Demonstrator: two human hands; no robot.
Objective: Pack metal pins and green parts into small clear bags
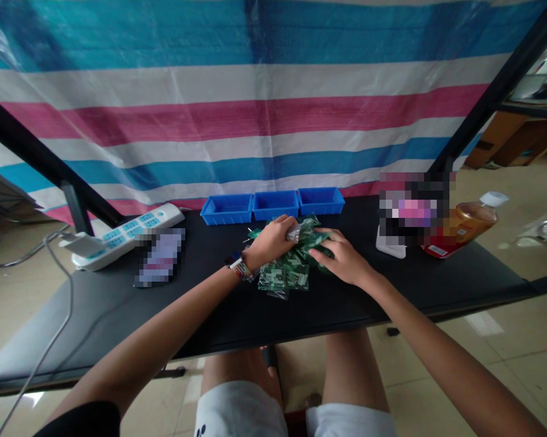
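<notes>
A heap of small clear plastic packets with green printing [282, 276] lies mid-table, with thin metallic-looking pieces inside some of them. My left hand [273, 241], a watch and bracelet at its wrist, is closed on a plastic packet at the top of the heap; a crumpled clear end shows by its fingers. On the heap's right side, my right hand [346, 258] touches the green packets with thumb and fingers apart. The fingertips of both hands are partly hidden among the packets.
Three joined blue bins [276, 205] stand behind the heap. A white power strip [132, 233] and a blurred-out flat item [162, 258] are on the left. To the right are a bottle [464, 224] and a white object [390, 243]. A striped sheet [273, 115] hangs behind.
</notes>
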